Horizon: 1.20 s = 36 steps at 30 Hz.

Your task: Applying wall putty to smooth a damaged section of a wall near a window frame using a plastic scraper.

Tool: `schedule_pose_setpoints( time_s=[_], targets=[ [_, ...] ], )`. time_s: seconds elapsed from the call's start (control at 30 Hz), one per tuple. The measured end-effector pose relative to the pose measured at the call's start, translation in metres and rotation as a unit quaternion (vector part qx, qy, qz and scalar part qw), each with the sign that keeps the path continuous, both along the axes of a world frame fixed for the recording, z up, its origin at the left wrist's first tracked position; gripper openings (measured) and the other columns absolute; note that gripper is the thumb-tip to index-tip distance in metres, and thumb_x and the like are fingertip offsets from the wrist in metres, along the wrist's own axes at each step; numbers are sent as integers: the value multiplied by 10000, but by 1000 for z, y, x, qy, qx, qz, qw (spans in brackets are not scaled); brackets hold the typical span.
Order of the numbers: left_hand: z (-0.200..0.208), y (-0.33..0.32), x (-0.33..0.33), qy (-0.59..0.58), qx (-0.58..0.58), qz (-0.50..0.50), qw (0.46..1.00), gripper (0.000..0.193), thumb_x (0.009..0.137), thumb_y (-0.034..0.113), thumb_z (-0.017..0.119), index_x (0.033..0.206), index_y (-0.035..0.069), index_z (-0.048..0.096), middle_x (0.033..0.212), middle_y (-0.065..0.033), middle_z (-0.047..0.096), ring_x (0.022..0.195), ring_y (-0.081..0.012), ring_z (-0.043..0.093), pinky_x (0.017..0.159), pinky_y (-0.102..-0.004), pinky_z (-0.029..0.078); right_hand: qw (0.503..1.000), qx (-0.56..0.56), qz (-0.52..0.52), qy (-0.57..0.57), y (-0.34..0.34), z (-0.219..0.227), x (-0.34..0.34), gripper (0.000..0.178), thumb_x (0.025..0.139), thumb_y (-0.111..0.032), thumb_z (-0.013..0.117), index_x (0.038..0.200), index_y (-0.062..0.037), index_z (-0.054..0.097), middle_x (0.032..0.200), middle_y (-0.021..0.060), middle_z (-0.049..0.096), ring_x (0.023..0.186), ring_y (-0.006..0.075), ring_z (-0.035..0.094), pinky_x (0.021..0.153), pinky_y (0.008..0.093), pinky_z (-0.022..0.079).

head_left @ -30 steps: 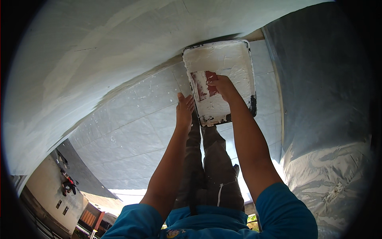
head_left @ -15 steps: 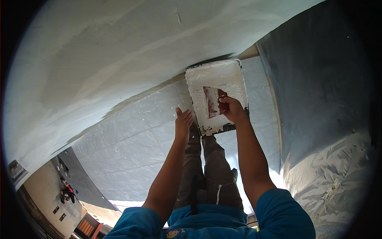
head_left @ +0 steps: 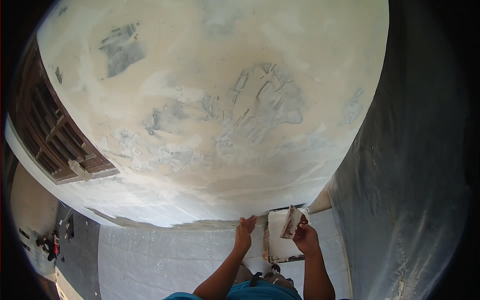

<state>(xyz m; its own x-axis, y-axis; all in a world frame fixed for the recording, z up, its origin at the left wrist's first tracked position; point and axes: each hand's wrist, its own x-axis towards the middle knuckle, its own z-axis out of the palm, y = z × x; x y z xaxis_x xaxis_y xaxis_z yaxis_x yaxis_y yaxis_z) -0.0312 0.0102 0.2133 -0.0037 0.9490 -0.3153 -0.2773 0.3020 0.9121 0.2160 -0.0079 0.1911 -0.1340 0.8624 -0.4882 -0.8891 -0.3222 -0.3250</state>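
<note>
My right hand (head_left: pixel 306 240) grips a wide, reddish-brown putty scraper (head_left: pixel 291 223) smeared with white paste. The scraper is tilted over a rectangular tray (head_left: pixel 284 260) with a dark, paste-crusted rim and a white coating inside. Left of the tray, my left hand (head_left: pixel 243 234) is held up with its fingers stretched out and nothing in it. Ahead of both hands rises a cream and white wall (head_left: pixel 200 135). Rough grey patches (head_left: pixel 272 100) and scraped marks show on its surface.
A brown barred window frame (head_left: pixel 60 132) is set in the wall at the left. Dark plastic sheeting (head_left: pixel 400 165) hangs along the right side. Pale grey floor covering (head_left: pixel 155 255) with white specks runs below the wall. Small red and black items (head_left: pixel 52 247) lie far left.
The view has tilted up, so much more of the wall shows and the tray and hands sit lower. The scraper has turned more upright in my right hand. My left hand stays open.
</note>
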Motion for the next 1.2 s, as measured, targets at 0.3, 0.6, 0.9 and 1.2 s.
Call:
schedule_pose_setpoints(
  time_s=[0.3,0.6,0.9,1.2],
  targets=[
    [175,49,-106,152,351,55,922,779,1042,552,182,1364,-90,486,1387,-243,528,1351,-333,458,1151,-410,304,975,207,-33,-67,59,190,-106,422,862,-85,519,1275,-1,496,1159,99,631,1030,192,637,830,337,540],
    [332,70,-268,293,580,116,751,883,990,655,220,1378,-99,466,1386,-269,519,1350,-364,456,1133,-435,317,861,455,-121,-190,97,365,-239,256,900,-5,558,1149,0,616,1088,82,662,1012,165,634,913,322,504],
    [364,87,-333,370,595,149,698,819,1002,612,290,1400,-88,438,1396,-301,491,1348,-407,447,1098,-449,367,355,490,-408,-684,97,486,-319,354,867,-11,620,1219,-29,637,1088,94,699,969,156,642,862,301,507],
    [355,95,-334,402,585,149,689,753,1010,550,358,1413,-83,416,1423,-304,459,1347,-440,435,1093,-464,374,94,377,-376,-841,141,435,-363,524,833,42,579,1355,18,534,1373,197,553,1287,326,528,1110,434,394]
  ],
)
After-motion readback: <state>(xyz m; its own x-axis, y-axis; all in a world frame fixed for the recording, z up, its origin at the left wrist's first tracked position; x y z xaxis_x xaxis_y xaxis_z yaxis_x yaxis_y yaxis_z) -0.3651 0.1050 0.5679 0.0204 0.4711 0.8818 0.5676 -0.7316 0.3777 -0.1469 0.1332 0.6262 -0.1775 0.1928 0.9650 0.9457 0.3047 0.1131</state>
